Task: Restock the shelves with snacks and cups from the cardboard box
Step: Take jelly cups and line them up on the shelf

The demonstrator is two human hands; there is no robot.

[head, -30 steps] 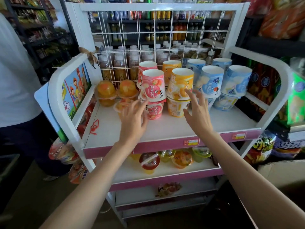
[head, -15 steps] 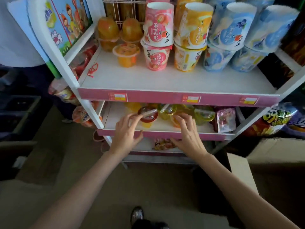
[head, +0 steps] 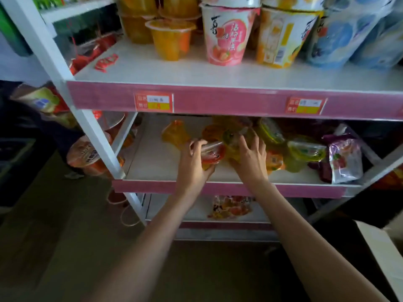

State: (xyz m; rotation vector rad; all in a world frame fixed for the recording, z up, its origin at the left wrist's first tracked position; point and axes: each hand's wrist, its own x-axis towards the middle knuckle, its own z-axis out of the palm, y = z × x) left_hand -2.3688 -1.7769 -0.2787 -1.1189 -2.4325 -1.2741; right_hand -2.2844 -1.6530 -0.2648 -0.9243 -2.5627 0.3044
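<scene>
A: Head view, middle shelf point(head: 165, 168). Left hand point(head: 192, 164)?
B: Fingers curled round a red-lidded jelly cup point(head: 212, 152), near the shelf front.
A: Right hand point(head: 250, 160)?
B: Fingers spread over a yellow-green cup point(head: 232, 140), touching it. Cardboard box point(head: 383, 253) far right, on the floor.

Jelly cups point(head: 270, 136) on mid shelf point(head: 165, 168), tall cups point(head: 226, 35) on shelf above

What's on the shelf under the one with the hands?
A colourful snack bag lies on the bottom shelf. The middle shelf and both arms cover the rest.
</scene>
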